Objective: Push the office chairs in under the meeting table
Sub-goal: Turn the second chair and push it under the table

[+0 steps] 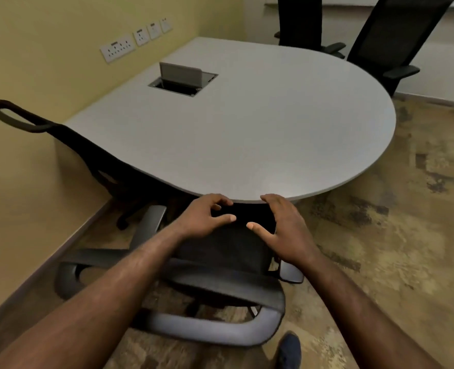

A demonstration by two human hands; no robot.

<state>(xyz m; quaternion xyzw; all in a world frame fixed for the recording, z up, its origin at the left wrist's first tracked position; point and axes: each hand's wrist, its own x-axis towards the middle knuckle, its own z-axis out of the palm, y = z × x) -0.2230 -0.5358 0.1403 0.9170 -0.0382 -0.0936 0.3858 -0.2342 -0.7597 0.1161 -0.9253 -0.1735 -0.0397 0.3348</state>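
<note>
While both hands are resting on the backrest of the nearest office chair [220, 249], the person is pressing it toward the meeting table [247, 134], whose rounded edge lies just beyond the fingertips. The left hand [207, 217] is spreading over the top left of the backrest with fingers curled and thumb pointing inward; the right hand [284, 233] is lying flatter along the right edge, fingers splayed. Neither is clenching the frame: both are open, palms pushing rather than gripping.

To do this well, the push should probably be even through both palms, so the chair is rolling straight rather than swivelling. The backrest top seems to be sitting already at the table's rim, so little travel looks to be left, and the fingers are at risk of being pinched against the edge; easing off early would be wise.

Below the wrists, the chair's grey armrest loop [207, 331] is curving near a dark shoe [290, 350], which could catch a caster, though the casters are mostly hidden. To the left of the left hand, a second chair [87, 150] is leaning in against the table beside the yellow wall [47, 49]; its base is close to this chair's left armrest and might be fouling it. Far beyond the hands, across the table, two more chairs [380, 41] are standing near the far edge, seemingly not tucked fully under. An open cable hatch [183, 78] is sitting in the tabletop, well clear.
</note>
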